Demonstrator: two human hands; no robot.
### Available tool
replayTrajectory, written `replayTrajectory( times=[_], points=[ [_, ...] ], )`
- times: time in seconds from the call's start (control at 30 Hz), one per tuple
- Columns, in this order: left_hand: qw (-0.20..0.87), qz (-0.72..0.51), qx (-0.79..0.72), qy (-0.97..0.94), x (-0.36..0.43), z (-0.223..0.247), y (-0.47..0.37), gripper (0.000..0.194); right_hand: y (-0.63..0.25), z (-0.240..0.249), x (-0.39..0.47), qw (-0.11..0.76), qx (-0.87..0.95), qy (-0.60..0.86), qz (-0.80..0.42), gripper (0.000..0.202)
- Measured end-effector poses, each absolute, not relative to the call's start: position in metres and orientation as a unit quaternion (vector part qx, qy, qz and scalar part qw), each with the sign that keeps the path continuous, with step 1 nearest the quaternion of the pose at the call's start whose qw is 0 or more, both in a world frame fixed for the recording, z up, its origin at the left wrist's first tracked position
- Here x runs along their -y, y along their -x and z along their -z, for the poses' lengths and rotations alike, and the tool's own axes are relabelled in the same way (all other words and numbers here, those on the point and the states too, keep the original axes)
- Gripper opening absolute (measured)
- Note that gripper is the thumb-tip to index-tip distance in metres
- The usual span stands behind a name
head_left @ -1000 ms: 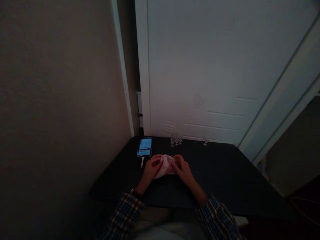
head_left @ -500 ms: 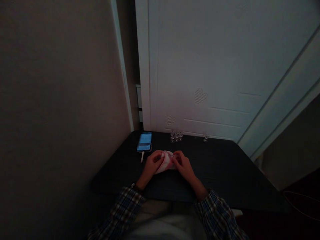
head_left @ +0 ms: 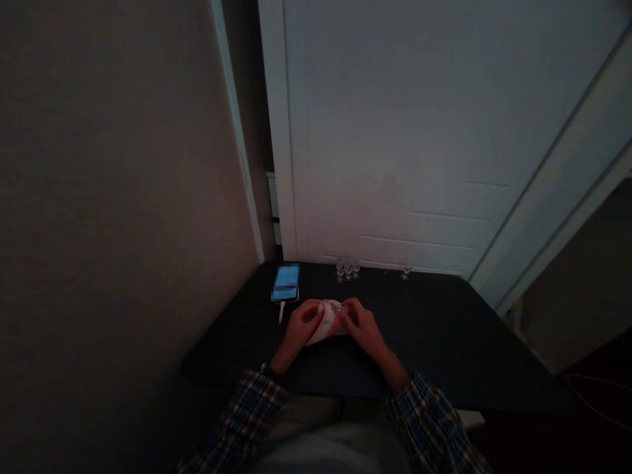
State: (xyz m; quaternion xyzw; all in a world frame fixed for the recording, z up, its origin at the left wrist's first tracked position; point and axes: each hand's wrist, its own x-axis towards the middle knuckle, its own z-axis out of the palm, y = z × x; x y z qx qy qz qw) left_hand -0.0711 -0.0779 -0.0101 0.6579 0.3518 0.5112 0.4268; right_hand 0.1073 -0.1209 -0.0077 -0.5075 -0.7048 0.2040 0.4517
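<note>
A pink and white cloth (head_left: pixel 326 324) is bunched between my hands, just above the dark table (head_left: pixel 434 342). My left hand (head_left: pixel 300 327) is closed, pinching the cloth's left side between thumb and fingers. From the right, my right hand (head_left: pixel 361 326) closes its fingertips on a small clear glass (head_left: pixel 342 309), which rests against the cloth. Fingers and cloth cover most of this glass, so its full shape does not show.
Several small stemmed glasses (head_left: pixel 347 268) stand grouped at the table's back edge, with a single one (head_left: pixel 405 272) farther right. To the left lies a lit phone (head_left: pixel 286 283) with a white cable plug (head_left: pixel 281 312). A white panel (head_left: pixel 375 131) rises behind the table, a wall (head_left: pixel 123 197) at left.
The view has shifted slightly. Both hands keep nearly the same place and grip, with only slight finger movement around the cloth.
</note>
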Motion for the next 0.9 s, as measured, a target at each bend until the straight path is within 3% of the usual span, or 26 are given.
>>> replayTrajectory(
  times=[0.9],
  points=[
    [0.429, -0.490, -0.354, -0.671, 0.0774, 0.0098, 0.0746, 0.029, -0.1019, 0.0083, 0.1203, 0.459, 0.701, 0.505, -0.208, 0.014]
  ],
)
